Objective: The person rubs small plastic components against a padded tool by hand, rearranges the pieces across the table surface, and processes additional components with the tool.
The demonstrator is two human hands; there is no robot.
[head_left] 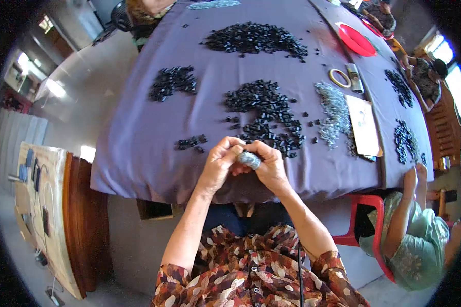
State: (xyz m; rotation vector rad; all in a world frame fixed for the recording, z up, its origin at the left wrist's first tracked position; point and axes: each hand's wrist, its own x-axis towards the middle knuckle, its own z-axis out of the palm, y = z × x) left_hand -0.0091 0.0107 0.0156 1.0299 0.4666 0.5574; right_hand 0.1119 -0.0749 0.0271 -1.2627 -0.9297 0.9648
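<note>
From my remote seat, at the left of the cloth-covered counter (138, 128) I see a small cluster (191, 143) of black pieces, loose, so a careless left sleeve could scatter it. Next, the left hand (221, 165) is curled, thumb against fingers, touching the other; what it pinches, if anything, I can't tell. Between the two, near the counter's front edge, sits a grey bundle (249, 160), gripped by the right hand (269, 162). If that grip slackens, strands could slip off the edge or mix into the black pile (264, 110) just behind. Further right, a silvery heap (334, 110) lies against some paper (362, 125); sliding the paper could drag pieces along. Beyond, the red bowl (357, 40) shows its inside, but I can't make out any contents
</note>
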